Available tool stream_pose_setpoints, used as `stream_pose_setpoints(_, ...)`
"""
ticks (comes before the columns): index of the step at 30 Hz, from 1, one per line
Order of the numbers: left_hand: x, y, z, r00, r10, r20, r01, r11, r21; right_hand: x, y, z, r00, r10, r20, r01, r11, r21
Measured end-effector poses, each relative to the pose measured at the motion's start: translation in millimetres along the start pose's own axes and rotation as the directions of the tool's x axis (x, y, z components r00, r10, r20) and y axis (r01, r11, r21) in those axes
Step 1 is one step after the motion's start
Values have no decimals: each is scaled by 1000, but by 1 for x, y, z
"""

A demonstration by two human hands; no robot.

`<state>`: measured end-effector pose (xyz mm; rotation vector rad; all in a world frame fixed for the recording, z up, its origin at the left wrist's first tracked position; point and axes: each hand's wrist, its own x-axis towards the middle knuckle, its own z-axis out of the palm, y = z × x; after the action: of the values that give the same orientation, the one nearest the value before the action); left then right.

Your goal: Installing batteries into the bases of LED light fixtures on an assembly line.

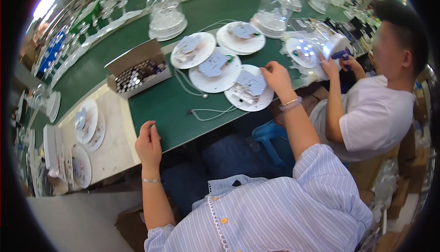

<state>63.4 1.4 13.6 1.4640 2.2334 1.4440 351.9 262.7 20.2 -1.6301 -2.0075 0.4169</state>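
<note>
Right hand [276, 75], fingers curled, its grip pinching the rim of a flat white round disc [250, 94] that carries a pale angular circuit plate and thin wires. This disc lies near the front edge of the matte green worktop [169, 103], overlapping a second white disc [215, 71]; two more [192, 50] [240, 36] lie behind. Left hand [148, 144] rests at the worktop's near edge, fingers loosely bent, its grip holding nothing. An open cardboard box [137, 68] of small metallic parts stands left of the discs. Clear domed covers [166, 13] line the far side. Bare green surface lies between box and discs, crossed by loose white wires [211, 112]. A neighbouring person's hand [330, 66] works at the right.
</note>
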Motion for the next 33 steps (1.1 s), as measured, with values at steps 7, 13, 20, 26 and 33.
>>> stream_pose_setpoints(7,-4,-8,-10,993,-18,-120,7,996,-90,-38,-42,-5,847,-452,-281,487,871,67)
stream_pose_setpoints(13,26,-44,-71,883,257,-392,-54,887,459,-98,-89,2,668,-673,-319,744,604,285)
stream_pose_setpoints(20,67,-87,-120,926,303,-225,-2,600,800,-137,-119,32,683,-708,-181,631,447,633)
stream_pose_setpoints(26,83,-101,-121,993,-20,-117,112,481,869,-151,-131,65,580,-790,-199,644,294,706)
stream_pose_setpoints(33,89,-95,-159,944,292,-152,15,425,905,-156,-143,74,619,-785,3,633,501,591)
